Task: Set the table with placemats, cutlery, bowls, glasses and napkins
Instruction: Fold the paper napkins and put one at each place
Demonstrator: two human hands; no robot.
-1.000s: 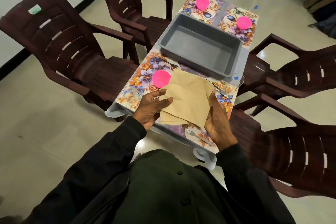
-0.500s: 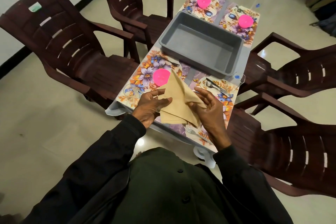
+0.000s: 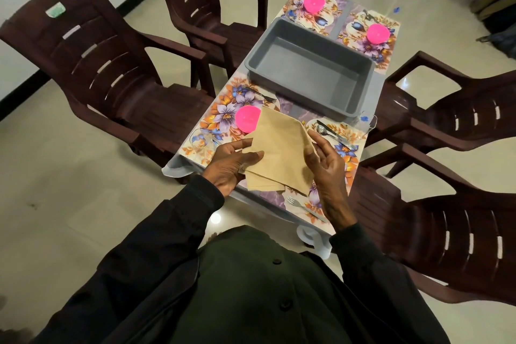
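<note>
Two hands on one cloth here. The left hand [image 3: 231, 165] has its grip pinching the near-left side of the beige folded cloth napkin [image 3: 279, 153], thumb on top and fingers under. The right hand [image 3: 325, 165] has its grip spread, thumb laid along the napkin's right edge, fingers loose.

The napkin is held up over the near end of the desk [image 3: 300, 113], and from this view its far corner overlaps the round pink plastic bowl [image 3: 247, 119]. By the look of it, it's light and limp. The layers are liable to slide and fan open, and nothing is breakable. It's best taken at a folded edge, all layers pinched together, with the other palm flat beneath.

Below lie the floral printed placemat [image 3: 226, 113], a steel spoon and knife [image 3: 332, 132] to the right, and a steel fork [image 3: 303, 206] nearest. Farther out sits the grey rectangular plastic tub [image 3: 307, 70].

Writing? None readable. A small green sticker [image 3: 55, 10] on the dark brown plastic chair [image 3: 92, 64] is too small to make out.
</note>
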